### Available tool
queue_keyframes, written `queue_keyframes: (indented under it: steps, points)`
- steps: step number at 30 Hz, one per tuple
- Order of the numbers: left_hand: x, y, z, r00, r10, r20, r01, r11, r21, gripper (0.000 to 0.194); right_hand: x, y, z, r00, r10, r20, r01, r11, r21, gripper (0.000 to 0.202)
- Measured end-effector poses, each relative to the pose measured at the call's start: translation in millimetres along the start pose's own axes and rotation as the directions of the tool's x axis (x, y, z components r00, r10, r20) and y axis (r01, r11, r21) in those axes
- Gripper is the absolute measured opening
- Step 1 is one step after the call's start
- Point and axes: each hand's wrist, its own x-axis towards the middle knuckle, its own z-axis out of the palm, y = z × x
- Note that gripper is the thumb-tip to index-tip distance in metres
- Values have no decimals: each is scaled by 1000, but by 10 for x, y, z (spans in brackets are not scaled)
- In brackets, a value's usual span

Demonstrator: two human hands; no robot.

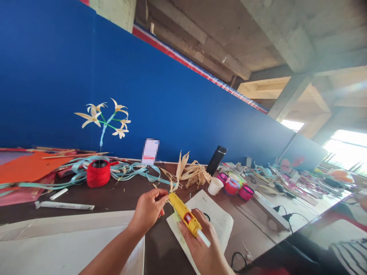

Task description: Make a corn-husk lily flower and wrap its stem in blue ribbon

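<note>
My right hand (202,237) is wrapped round a yellow hot glue gun (181,208) with a white glue stick poking out of its back end. The gun's nozzle points away from me, beside the fingertips of my left hand (149,210). Those fingers are pinched together on a small pale corn husk piece (173,186); its lower part is hidden by the fingers and the gun. Dried corn husks (197,173) lie in a heap just beyond. A husk flower spray (103,128) with a blue-wrapped stem stands upright in a red spool of yarn (98,173) to the left.
An open booklet (216,214) lies under my right hand. Behind it are a white cup (215,186), a black bottle (217,160) and pink containers (246,192). Blue ribbon (134,172), a white tube (65,205) and a white board (71,244) are on the left. A power strip (271,210) sits right.
</note>
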Motion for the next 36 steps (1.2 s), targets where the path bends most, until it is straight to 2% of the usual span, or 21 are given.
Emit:
queue_keyframes:
  steps: [5, 9, 11, 15, 19, 21, 24, 26, 28, 29, 31, 32, 33, 36]
  points:
    - [12, 2, -9, 998, -62, -4, 62, 995, -82, 25, -58, 20, -60, 999, -17, 31, 16, 1000, 25, 16]
    - [30, -11, -5, 997, -80, -19, 78, 990, -116, 30, -181, 228, -105, 997, 6, -72, -6, 1000, -3, 24]
    - [31, -20, -5, 997, -65, -32, 61, 993, -106, 31, -179, 333, -136, 997, 38, -72, -39, 999, -4, 26]
    - [13, -8, -18, 998, -46, -32, 44, 997, -60, 30, -52, 463, -219, 984, 110, 139, -91, 986, -138, 20]
    - [-8, 26, -24, 999, -43, -21, 42, 998, -49, 34, 5, 568, -217, 936, 187, 299, -96, 951, -296, 36]
    - [-13, 33, -20, 998, -59, -12, 58, 997, -59, 37, -9, 625, -190, 896, 233, 379, -101, 936, -336, 41]
    - [-19, 33, -15, 996, -87, 2, 87, 994, -70, 38, -8, 683, -198, 810, 323, 489, -141, 917, -372, 41]
    - [-21, 28, -13, 996, -87, 12, 88, 994, -69, 36, 43, 683, -248, 759, 335, 559, -133, 919, -370, 46]
    - [-15, 19, -10, 997, -77, 18, 78, 995, -68, 34, 142, 644, -304, 743, 296, 600, -109, 939, -327, 52]
    - [-10, 14, -7, 997, -73, 22, 75, 995, -69, 33, 208, 609, -319, 754, 275, 596, -117, 950, -290, 53]
    - [4, 3, 2, 997, -70, 29, 72, 995, -73, 32, 358, 517, -300, 810, 266, 522, -204, 963, -175, 43]
    - [11, -3, 7, 997, -71, 32, 73, 995, -74, 32, 435, 464, -261, 827, 294, 480, -285, 954, -94, 34]
    - [16, -8, 14, 997, -71, 36, 74, 994, -75, 32, 508, 410, -205, 820, 320, 475, -368, 930, 7, 30]
    - [26, -22, 30, 997, -65, 48, 70, 993, -93, 31, 677, 266, 22, 773, 395, 496, -560, 793, 240, 35]
